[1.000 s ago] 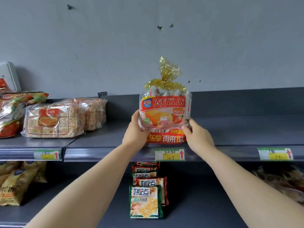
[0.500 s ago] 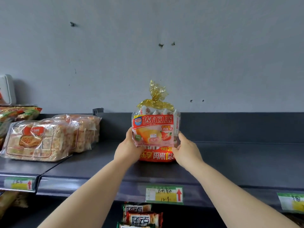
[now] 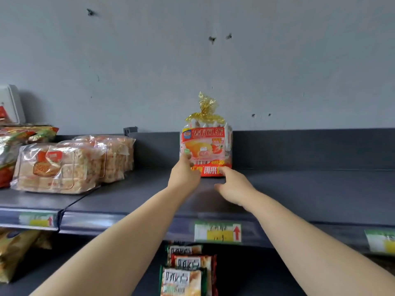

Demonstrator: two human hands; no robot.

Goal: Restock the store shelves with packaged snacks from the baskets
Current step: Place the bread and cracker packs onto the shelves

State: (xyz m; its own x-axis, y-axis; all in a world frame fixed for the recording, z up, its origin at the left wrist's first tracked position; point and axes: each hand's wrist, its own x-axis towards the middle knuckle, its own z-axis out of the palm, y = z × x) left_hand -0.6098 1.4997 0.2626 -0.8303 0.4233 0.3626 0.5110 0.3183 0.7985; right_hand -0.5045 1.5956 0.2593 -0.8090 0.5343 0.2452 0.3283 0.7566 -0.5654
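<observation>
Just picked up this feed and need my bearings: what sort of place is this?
Most likely a shop's snack aisle. Grey shelves carry price tags with red arrows on their front edge, and packaged goods stand on them: a red snack bag with a gold tie, and clear-wrapped packs.

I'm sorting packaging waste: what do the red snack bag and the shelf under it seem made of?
Red snack bag: seemingly thin glossy plastic film; it glints and gathers into a crinkled gold tuft. Shelf: likely painted metal, matte dark grey, with a thin bent front edge.
</observation>
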